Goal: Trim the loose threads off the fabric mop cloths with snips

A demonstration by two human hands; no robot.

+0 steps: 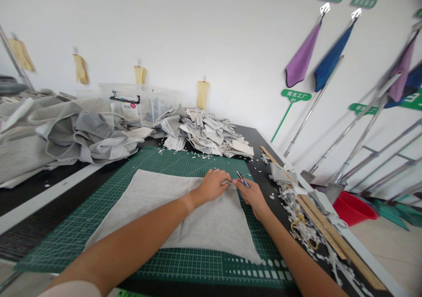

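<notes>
A light grey piece of fabric (158,209) lies nearly flat on the green cutting mat (108,191), with one edge lifted at its far right corner. My left hand (214,183) is closed on that corner, pinching a small fold between the fingers. Right beside it, my right hand (252,196) is wrapped around small thread snips (243,180), whose metal blades point up and away. The thumb and fingertip of my right hand meet the fabric edge close to my left fingers. Most of the snips' handle is hidden in my palm.
Heaped grey cloth (75,134) covers the left of the table, near a clear plastic box (148,108). Grey offcuts (211,132) pile up behind the mat. Wooden strips (323,226), scraps and yellow-handled scissors (298,226) line the right edge. A red basin (354,209) stands beyond.
</notes>
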